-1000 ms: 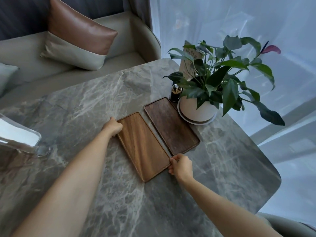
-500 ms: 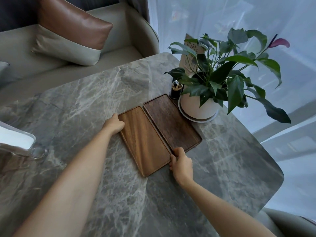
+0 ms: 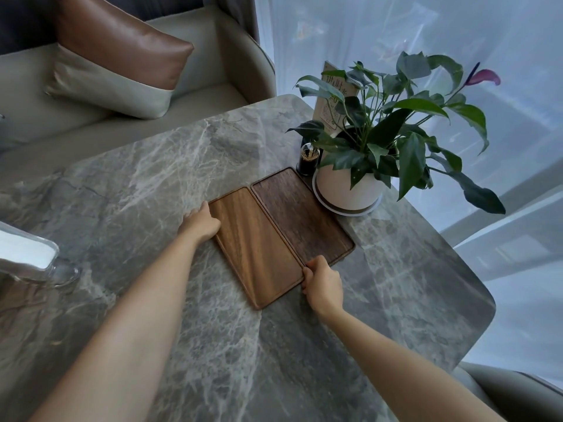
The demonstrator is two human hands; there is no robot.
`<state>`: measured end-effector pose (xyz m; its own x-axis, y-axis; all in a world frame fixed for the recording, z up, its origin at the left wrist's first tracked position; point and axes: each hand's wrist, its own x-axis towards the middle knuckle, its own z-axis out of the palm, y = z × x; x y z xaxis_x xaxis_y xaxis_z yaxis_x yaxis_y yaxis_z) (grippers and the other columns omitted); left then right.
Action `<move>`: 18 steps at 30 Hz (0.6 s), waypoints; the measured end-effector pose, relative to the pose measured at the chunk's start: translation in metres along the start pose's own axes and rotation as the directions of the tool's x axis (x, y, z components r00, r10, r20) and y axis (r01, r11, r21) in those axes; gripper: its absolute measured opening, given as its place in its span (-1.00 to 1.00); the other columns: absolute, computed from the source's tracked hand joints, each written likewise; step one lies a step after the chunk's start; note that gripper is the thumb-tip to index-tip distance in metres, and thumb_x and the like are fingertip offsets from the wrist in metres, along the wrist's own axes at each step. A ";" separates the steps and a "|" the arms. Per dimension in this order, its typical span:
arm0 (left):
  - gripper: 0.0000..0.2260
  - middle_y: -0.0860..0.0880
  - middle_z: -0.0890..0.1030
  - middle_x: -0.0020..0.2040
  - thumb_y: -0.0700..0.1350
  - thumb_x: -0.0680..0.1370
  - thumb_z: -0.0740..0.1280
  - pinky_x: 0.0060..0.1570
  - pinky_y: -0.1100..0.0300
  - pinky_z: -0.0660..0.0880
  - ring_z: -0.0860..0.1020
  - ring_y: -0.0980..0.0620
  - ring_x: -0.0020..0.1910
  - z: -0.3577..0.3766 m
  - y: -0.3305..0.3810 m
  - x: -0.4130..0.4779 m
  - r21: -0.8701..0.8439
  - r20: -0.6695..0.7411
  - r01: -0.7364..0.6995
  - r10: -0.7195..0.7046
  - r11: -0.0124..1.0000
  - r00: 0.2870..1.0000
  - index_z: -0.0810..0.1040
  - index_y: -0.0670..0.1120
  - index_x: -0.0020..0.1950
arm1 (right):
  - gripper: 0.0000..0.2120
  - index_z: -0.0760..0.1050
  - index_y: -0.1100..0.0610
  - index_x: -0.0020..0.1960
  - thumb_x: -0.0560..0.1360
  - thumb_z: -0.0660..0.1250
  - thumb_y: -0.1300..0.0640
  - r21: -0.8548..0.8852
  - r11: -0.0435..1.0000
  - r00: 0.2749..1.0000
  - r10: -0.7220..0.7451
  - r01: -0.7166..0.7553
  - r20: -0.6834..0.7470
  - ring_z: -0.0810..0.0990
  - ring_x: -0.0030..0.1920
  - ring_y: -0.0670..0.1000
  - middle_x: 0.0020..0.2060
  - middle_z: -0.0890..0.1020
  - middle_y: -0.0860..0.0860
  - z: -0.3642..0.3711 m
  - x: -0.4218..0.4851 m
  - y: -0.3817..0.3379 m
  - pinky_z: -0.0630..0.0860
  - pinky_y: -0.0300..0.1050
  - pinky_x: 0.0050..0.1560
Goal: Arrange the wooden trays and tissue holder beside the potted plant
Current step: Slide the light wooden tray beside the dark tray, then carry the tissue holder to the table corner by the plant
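Note:
Two wooden trays lie side by side on the marble table. The light wooden tray is on the left, its long edge against the dark wooden tray. The dark one reaches the white pot of the potted plant. My left hand grips the light tray's far left edge. My right hand holds its near right corner, where the two trays meet. A clear tissue holder with white tissue stands at the far left edge of the view.
A small dark toothpick jar and an upright paper sign stand behind the pot. A grey sofa with a brown and cream cushion lies beyond the table. Sheer curtains hang on the right, past the table's rounded edge.
The light tray has slid right until its edge meets the dark tray. Both hands moved with it, and the view has shifted slightly.

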<state>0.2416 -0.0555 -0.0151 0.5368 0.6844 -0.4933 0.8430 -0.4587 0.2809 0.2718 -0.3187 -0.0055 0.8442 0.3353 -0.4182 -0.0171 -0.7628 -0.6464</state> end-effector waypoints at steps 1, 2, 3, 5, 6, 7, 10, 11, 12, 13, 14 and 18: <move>-0.37 -0.23 0.17 0.51 -0.13 0.49 0.16 0.44 -0.08 0.16 0.13 -0.22 0.48 0.000 -0.001 -0.002 0.021 -0.017 -0.015 0.016 1.000 1.000 -0.02 -0.10 0.52 | -0.85 0.37 0.19 0.02 0.55 0.11 0.13 -0.004 1.000 1.000 0.003 -0.003 -0.001 0.57 -0.10 0.21 -0.12 0.60 0.23 -0.001 0.000 0.000 0.54 0.11 -0.02; -0.38 -0.21 0.15 0.52 -0.10 0.51 0.14 0.43 -0.08 0.15 0.12 -0.21 0.48 0.001 -0.003 -0.005 0.055 -0.048 -0.035 0.038 0.998 0.998 -0.04 -0.10 0.52 | -0.85 0.38 0.18 0.01 0.55 0.11 0.12 -0.009 1.000 1.000 0.007 -0.007 -0.005 0.57 -0.10 0.21 -0.12 0.61 0.22 -0.002 -0.001 0.000 0.54 0.11 -0.02; -0.40 -0.20 0.15 0.52 -0.07 0.54 0.12 0.41 -0.08 0.15 0.11 -0.20 0.48 0.001 -0.004 -0.008 0.103 -0.088 -0.061 0.070 0.993 0.994 -0.05 -0.10 0.53 | -0.84 0.39 0.18 0.00 0.55 0.12 0.10 -0.018 1.000 1.000 0.008 -0.008 -0.013 0.57 -0.10 0.20 -0.12 0.61 0.21 -0.003 -0.001 0.000 0.54 0.10 -0.02; -0.42 -0.18 0.16 0.51 -0.01 0.57 0.09 0.40 -0.07 0.17 0.13 -0.18 0.47 0.002 -0.010 -0.017 0.212 -0.159 -0.120 0.155 0.970 0.975 -0.06 -0.11 0.53 | -0.83 0.40 0.17 -0.01 0.55 0.14 0.07 -0.048 0.999 0.999 -0.006 0.004 -0.035 0.56 -0.09 0.18 -0.12 0.62 0.19 -0.005 -0.003 0.000 0.52 0.07 -0.04; -0.43 -0.18 0.18 0.50 0.01 0.58 0.07 0.39 -0.06 0.18 0.15 -0.17 0.46 0.003 -0.013 -0.022 0.254 -0.179 -0.145 0.194 0.956 0.965 -0.05 -0.10 0.53 | -0.82 0.40 0.17 0.00 0.55 0.14 0.06 -0.065 0.998 0.999 -0.018 0.015 -0.047 0.55 -0.09 0.17 -0.11 0.62 0.18 -0.007 -0.004 -0.001 0.52 0.05 -0.06; -0.43 -0.18 0.21 0.48 0.03 0.58 0.07 0.38 -0.06 0.19 0.18 -0.17 0.44 0.004 -0.018 -0.027 0.281 -0.195 -0.166 0.225 0.945 0.955 -0.04 -0.09 0.53 | -0.82 0.40 0.17 0.01 0.55 0.15 0.06 -0.083 0.996 0.998 -0.032 0.027 -0.058 0.55 -0.08 0.16 -0.10 0.62 0.17 -0.008 -0.005 -0.002 0.50 0.05 -0.08; -0.44 -0.15 0.30 0.43 0.05 0.58 0.10 0.35 -0.05 0.22 0.24 -0.14 0.39 0.004 -0.033 -0.042 0.325 -0.240 -0.221 0.306 0.920 0.922 0.02 -0.07 0.52 | -0.80 0.37 0.18 0.05 0.55 0.15 0.05 -0.146 0.987 0.992 -0.079 0.064 -0.100 0.55 -0.06 0.18 -0.07 0.60 0.16 -0.008 -0.011 -0.010 0.50 0.05 -0.10; -0.44 -0.13 0.30 0.43 0.05 0.57 0.10 0.35 -0.04 0.21 0.24 -0.13 0.39 0.002 -0.040 -0.048 0.344 -0.254 -0.238 0.334 0.908 0.908 0.03 -0.07 0.52 | -0.79 0.36 0.17 0.07 0.55 0.15 0.05 -0.162 0.983 0.988 -0.104 0.085 -0.112 0.55 -0.05 0.18 -0.06 0.60 0.16 -0.007 -0.014 -0.015 0.49 0.05 -0.10; -0.44 -0.11 0.28 0.45 0.06 0.57 0.10 0.36 -0.03 0.19 0.23 -0.11 0.41 0.000 -0.047 -0.053 0.365 -0.266 -0.252 0.360 0.896 0.894 0.04 -0.06 0.52 | -0.78 0.35 0.17 0.10 0.54 0.16 0.05 -0.172 0.978 0.983 -0.137 0.115 -0.118 0.54 -0.03 0.18 -0.04 0.59 0.15 -0.006 -0.016 -0.021 0.49 0.05 -0.08; -0.44 -0.10 0.25 0.47 0.06 0.57 0.10 0.38 -0.03 0.16 0.21 -0.10 0.43 -0.002 -0.054 -0.059 0.381 -0.274 -0.262 0.379 0.887 0.884 0.03 -0.04 0.52 | -0.76 0.34 0.18 0.12 0.54 0.17 0.05 -0.176 0.973 0.978 -0.173 0.150 -0.120 0.54 0.00 0.18 -0.01 0.58 0.15 -0.004 -0.018 -0.028 0.49 0.05 -0.06; -0.44 -0.10 0.20 0.50 0.06 0.57 0.10 0.39 -0.02 0.13 0.17 -0.08 0.46 -0.006 -0.061 -0.065 0.388 -0.279 -0.266 0.387 0.883 0.879 0.03 -0.04 0.52 | -0.73 0.34 0.18 0.16 0.53 0.18 0.06 -0.170 0.968 0.971 -0.208 0.187 -0.117 0.53 0.04 0.17 0.04 0.57 0.16 -0.002 -0.020 -0.035 0.47 0.05 -0.02; -0.44 -0.07 0.04 0.56 0.08 0.57 0.10 0.45 0.03 0.01 0.03 -0.02 0.53 -0.031 -0.095 -0.093 0.375 -0.343 -0.263 0.397 0.889 0.851 0.00 0.00 0.53 | -0.49 0.19 0.24 0.37 0.50 0.26 0.12 -0.159 0.916 0.924 -0.380 0.369 -0.044 0.36 0.28 0.19 0.27 0.41 0.23 0.014 -0.028 -0.076 0.32 0.00 0.24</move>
<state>0.1124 -0.0577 0.0293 0.8033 0.5950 -0.0264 0.5952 -0.8004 0.0713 0.2415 -0.2624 0.0462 0.8099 0.5757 -0.1123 0.3815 -0.6625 -0.6446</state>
